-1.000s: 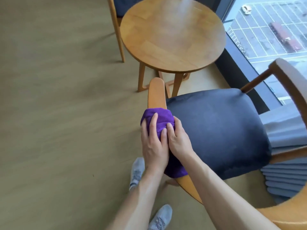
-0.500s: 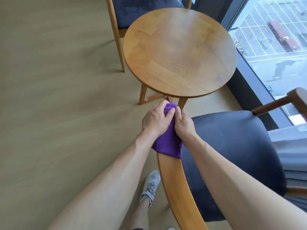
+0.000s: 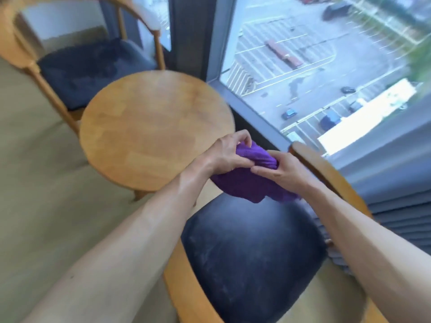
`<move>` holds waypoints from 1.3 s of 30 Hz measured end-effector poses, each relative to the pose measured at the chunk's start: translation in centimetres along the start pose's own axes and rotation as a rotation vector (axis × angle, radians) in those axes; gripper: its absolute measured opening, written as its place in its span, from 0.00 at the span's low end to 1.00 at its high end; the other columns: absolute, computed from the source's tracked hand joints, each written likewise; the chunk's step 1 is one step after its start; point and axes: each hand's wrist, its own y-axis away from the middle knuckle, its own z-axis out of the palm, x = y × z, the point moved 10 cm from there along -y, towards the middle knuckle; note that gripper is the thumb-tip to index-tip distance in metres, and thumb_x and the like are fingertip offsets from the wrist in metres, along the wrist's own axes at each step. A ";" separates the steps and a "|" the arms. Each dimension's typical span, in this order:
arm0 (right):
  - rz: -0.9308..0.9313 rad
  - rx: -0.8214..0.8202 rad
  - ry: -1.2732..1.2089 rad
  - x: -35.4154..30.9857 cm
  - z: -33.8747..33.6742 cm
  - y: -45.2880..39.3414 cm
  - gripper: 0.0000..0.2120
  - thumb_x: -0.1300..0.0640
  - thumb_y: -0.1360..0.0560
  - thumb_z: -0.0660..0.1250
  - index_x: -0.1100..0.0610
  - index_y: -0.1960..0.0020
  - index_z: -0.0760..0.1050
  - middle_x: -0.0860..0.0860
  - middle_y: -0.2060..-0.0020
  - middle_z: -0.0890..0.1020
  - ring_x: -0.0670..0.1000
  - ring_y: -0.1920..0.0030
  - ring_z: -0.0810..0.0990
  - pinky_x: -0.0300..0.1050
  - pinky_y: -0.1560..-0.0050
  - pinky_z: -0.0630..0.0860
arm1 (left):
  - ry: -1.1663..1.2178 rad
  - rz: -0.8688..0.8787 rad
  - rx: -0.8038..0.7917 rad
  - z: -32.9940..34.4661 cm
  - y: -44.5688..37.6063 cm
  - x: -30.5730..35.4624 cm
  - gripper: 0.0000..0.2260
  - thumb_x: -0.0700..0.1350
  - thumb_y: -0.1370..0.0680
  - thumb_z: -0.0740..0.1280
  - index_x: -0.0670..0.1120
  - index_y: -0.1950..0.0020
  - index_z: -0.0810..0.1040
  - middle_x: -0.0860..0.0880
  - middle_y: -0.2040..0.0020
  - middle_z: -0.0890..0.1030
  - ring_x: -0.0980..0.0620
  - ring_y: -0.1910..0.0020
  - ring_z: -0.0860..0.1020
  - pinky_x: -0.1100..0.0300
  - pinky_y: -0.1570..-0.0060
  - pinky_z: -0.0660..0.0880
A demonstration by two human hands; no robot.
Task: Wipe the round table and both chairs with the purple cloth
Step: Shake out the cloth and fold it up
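1. Indoors, beside a tall window point(image 3: 314, 66), a person's two bare hands hold a purple cloth point(image 3: 251, 180) in the air above the near chair point(image 3: 251, 252), just off the round table point(image 3: 154, 129) at its 4 o'clock edge.
2. Left hand point(image 3: 229, 151): fingers curled, grip closed on the cloth's upper bunch, thumb and fingertips pinching the fabric.
3. Right hand point(image 3: 285, 170): grip likewise closed on the cloth, at 3 o'clock from the left hand, thumb pressed along the fold; the two hands almost touch.
4. Loose purple fabric hangs below both hands, its lower edge just over the near chair's dark seat cushion; whether it touches the cushion cannot be told.
5. The near chair's curved wooden rail arcs from 1 o'clock of the hands round to the frame's bottom edge.
6. The round table's wooden top is bare, with block-jointed boards visible through motion blur.
7. A second chair point(image 3: 91, 66), with a dark cushion and a bent wooden back, stands at the table's 11 o'clock.
8. Grey pleated curtain folds point(image 3: 396, 206) lie at 3 o'clock; outside, a marked car park point(image 3: 303, 73) with several cars.
9. No container shows, and no legible writing or brand.
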 end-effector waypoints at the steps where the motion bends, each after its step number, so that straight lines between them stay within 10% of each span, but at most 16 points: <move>1: -0.007 0.041 0.047 -0.5 -2.8 0.4 0.19 0.32 0.35 0.70 0.47 0.56 0.79 0.44 0.67 0.81 0.41 0.67 0.77 0.35 0.65 0.73 | -0.025 0.030 -0.026 -0.2 -1.0 2.4 0.17 0.51 0.34 0.76 0.50 0.53 0.72 0.55 0.63 0.76 0.58 0.65 0.71 0.63 0.65 0.68; 6: -0.016 0.143 0.052 -3.6 -13.8 3.2 0.20 0.32 0.35 0.70 0.45 0.53 0.77 0.46 0.64 0.81 0.46 0.63 0.79 0.42 0.61 0.76 | -0.151 0.143 -0.095 -1.7 -4.3 13.3 0.17 0.56 0.29 0.75 0.54 0.52 0.68 0.52 0.56 0.78 0.54 0.58 0.76 0.60 0.62 0.72; 11: -0.040 0.159 0.200 -6.1 -21.3 6.3 0.21 0.38 0.34 0.75 0.45 0.45 0.77 0.44 0.58 0.83 0.47 0.54 0.81 0.46 0.51 0.77 | -0.236 0.223 -0.242 -3.0 -5.1 21.5 0.30 0.53 0.26 0.74 0.57 0.29 0.64 0.49 0.42 0.78 0.50 0.46 0.79 0.55 0.44 0.78; 17: 0.022 0.168 0.311 -5.0 -25.7 9.0 0.11 0.45 0.21 0.65 0.51 0.53 0.80 0.52 0.64 0.81 0.49 0.62 0.77 0.47 0.58 0.74 | -0.523 0.258 -0.316 -0.8 -5.3 25.8 0.15 0.60 0.22 0.67 0.50 0.47 0.77 0.49 0.52 0.80 0.50 0.53 0.78 0.55 0.53 0.74; 32: 0.002 0.253 0.668 -5.4 -30.8 11.5 0.07 0.57 0.25 0.69 0.59 0.59 0.75 0.51 0.63 0.77 0.52 0.59 0.71 0.43 0.62 0.60 | -0.896 0.541 0.024 -1.6 -5.4 30.9 0.12 0.52 0.24 0.66 0.51 0.44 0.72 0.50 0.51 0.81 0.44 0.51 0.78 0.49 0.54 0.76; 39: 0.130 0.147 0.771 -2.1 -29.9 13.2 0.04 0.57 0.27 0.71 0.56 0.54 0.79 0.54 0.58 0.79 0.56 0.53 0.77 0.52 0.52 0.76 | -1.012 0.542 -0.010 -1.2 -5.2 29.4 0.23 0.67 0.23 0.60 0.47 0.59 0.70 0.49 0.64 0.75 0.45 0.59 0.76 0.51 0.59 0.74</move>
